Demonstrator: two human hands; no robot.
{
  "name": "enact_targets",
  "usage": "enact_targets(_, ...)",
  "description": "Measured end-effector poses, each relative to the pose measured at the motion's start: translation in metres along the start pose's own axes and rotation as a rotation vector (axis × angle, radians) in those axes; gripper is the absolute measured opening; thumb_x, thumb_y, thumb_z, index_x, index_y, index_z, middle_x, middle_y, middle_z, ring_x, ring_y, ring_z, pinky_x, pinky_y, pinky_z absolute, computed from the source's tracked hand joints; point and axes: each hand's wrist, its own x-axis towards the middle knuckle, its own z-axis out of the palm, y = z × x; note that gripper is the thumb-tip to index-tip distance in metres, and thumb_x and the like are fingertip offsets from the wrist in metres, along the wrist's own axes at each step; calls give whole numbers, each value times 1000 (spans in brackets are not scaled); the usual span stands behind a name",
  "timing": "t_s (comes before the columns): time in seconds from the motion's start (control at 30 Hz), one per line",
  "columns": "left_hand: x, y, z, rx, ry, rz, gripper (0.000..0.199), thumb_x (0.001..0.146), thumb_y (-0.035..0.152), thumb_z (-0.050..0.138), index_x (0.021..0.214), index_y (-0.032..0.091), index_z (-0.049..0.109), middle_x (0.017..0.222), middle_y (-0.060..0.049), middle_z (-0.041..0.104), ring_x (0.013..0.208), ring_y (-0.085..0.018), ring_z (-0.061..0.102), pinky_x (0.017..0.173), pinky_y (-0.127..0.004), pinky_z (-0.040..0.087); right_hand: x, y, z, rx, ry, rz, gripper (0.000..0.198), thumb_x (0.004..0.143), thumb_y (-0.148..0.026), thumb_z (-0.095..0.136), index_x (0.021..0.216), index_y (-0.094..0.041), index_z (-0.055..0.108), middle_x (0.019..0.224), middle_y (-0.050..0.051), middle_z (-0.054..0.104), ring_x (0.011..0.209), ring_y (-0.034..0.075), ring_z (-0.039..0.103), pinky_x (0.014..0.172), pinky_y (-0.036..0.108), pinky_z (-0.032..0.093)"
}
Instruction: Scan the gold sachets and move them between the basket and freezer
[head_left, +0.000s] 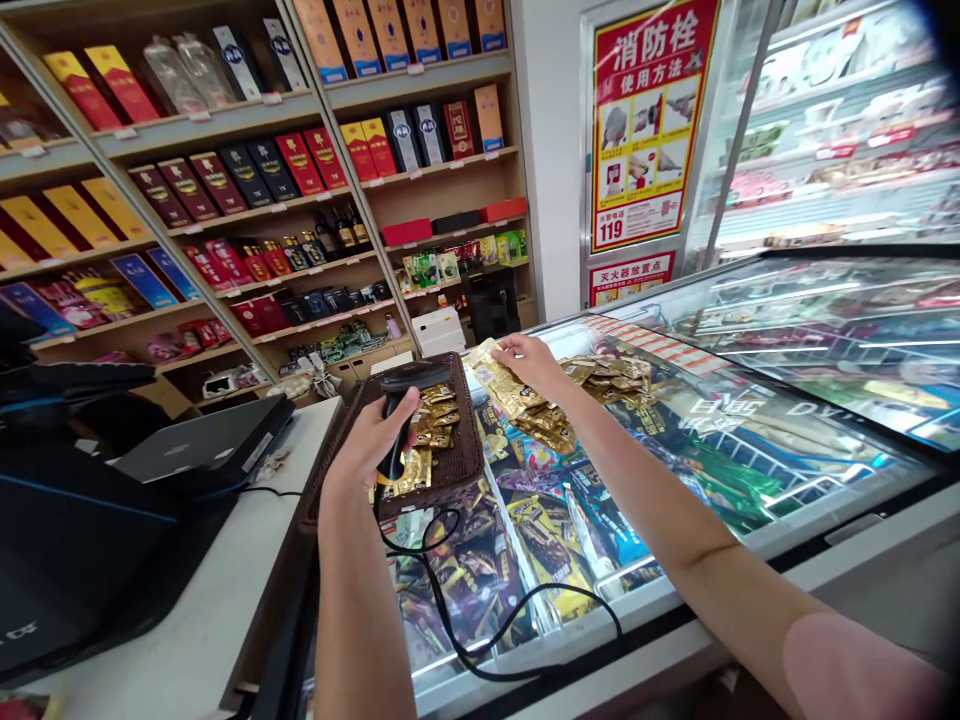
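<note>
Lying across the bottom centre of the frame, a black cord [556, 586] loops over the glass top of a freezer [750, 415], with bright wrapped packs [551, 555] showing beneath the glass. It runs up to just below the left hand [367, 440], which is closed around the handle of a black scanner [412, 376] left of centre. Behind and beside the scanner, a brown woven basket [466, 455] rests at the freezer's left side, with shiny gold packets [439, 412] lying inside it. At the centre, the right hand [531, 362] pinches the upper edge of one gold packet [496, 382] between thumb and fingers, held narrow. More gold packets sit in a loose pile [619, 380] on the glass, below and to the right of that hand. On the left, a white counter [202, 625] carries a black machine [75, 560] and a flat grey-topped device [187, 440]. Farther back, wooden shelves [420, 68] of upright boxes fill the upper left and upper centre; a red and yellow sign [649, 130] hangs right of them, and a lit display fridge [847, 150] stands in the upper right.
</note>
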Motion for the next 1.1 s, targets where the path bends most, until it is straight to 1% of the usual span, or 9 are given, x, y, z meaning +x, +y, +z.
enact_targets(0.13, -2, 8, 21, 98, -101, 16, 54, 70, 73, 63, 81, 21, 54, 52, 3, 55, 45, -13, 50, 45, -23, 35, 3, 0, -12, -84, -15, 27, 22, 86, -39, 62, 90, -17, 68, 81, 2, 67, 74, 16, 58, 63, 24, 38)
enact_targets(0.3, -4, 13, 32, 151, -110, 29, 53, 71, 73, 62, 75, 21, 52, 50, 2, 55, 44, -13, 49, 45, -22, 35, 6, -3, -26, -117, 11, 29, 20, 89, -36, 59, 88, -17, 67, 77, 1, 65, 72, 15, 57, 63, 23, 37)
enact_targets(0.47, -3, 16, 34, 150, -103, 18, 54, 67, 74, 64, 77, 22, 53, 50, 3, 56, 44, -13, 50, 44, -22, 34, 6, -10, -32, -125, -15, 37, 21, 91, -35, 58, 89, -16, 68, 78, 2, 66, 71, 15, 58, 63, 23, 36)
enact_targets(0.6, -4, 19, 34, 163, -121, 13, 54, 68, 74, 64, 79, 22, 53, 50, 3, 57, 45, -13, 50, 44, -22, 35, 5, -11, -33, -146, -19, 32, 20, 91, -34, 59, 91, -17, 69, 81, 3, 67, 75, 15, 59, 65, 23, 37)
enact_targets(0.73, -5, 19, 35, 155, -104, 23, 54, 67, 73, 65, 77, 22, 53, 50, 2, 58, 45, -13, 51, 44, -22, 34, 4, -11, -33, -165, -26, 30, 21, 90, -34, 60, 93, -17, 70, 85, 4, 69, 77, 16, 59, 67, 24, 38)
enact_targets(0.93, -7, 16, 32, 184, -76, 38, 54, 69, 74, 60, 73, 22, 50, 49, 2, 57, 44, -12, 48, 42, -21, 32, 5, -8, -30, -164, -42, 38, 20, 90, -34, 61, 91, -17, 70, 80, 3, 69, 73, 16, 60, 65, 24, 38)
enact_targets(1.1, -9, 19, 31, 173, -96, 57, 52, 72, 72, 61, 73, 22, 49, 48, 3, 55, 42, -10, 43, 42, -20, 30, 7, -3, -28, -184, -60, 31, 22, 90, -37, 61, 89, -17, 69, 80, 4, 68, 72, 15, 60, 63, 23, 38)
